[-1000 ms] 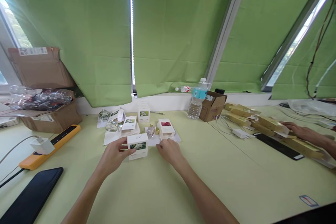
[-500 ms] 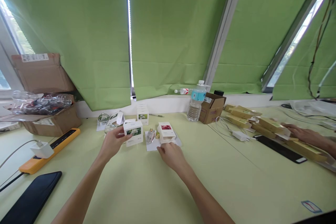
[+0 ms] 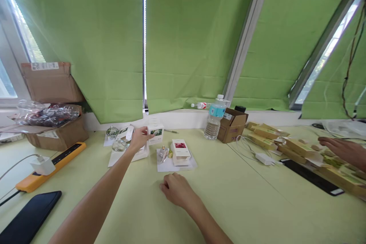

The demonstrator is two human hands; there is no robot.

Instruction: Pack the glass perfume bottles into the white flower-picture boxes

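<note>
My left hand (image 3: 139,138) reaches far forward and grips a small white box with a flower picture (image 3: 156,134), set against a stack of like boxes near the back wall. My right hand (image 3: 177,190) rests on the green table (image 3: 228,190) with its fingers curled, holding nothing I can see. Just beyond it lies a white sheet (image 3: 175,164) with a red-picture box (image 3: 180,151) and a small glass bottle with a gold cap (image 3: 163,154). Round glass bottles (image 3: 119,145) and open box pieces lie left of my left hand.
A water bottle (image 3: 214,118) and a small cardboard box (image 3: 232,121) stand at the back. At left are a cardboard carton (image 3: 54,129), an orange power strip (image 3: 48,167) and a dark phone (image 3: 28,217). Another person's hand (image 3: 344,150) works over yellow boxes (image 3: 291,143) at right.
My left hand carried the white flower box away from me to the stack at the back. My right hand drew back from the white sheet toward me.
</note>
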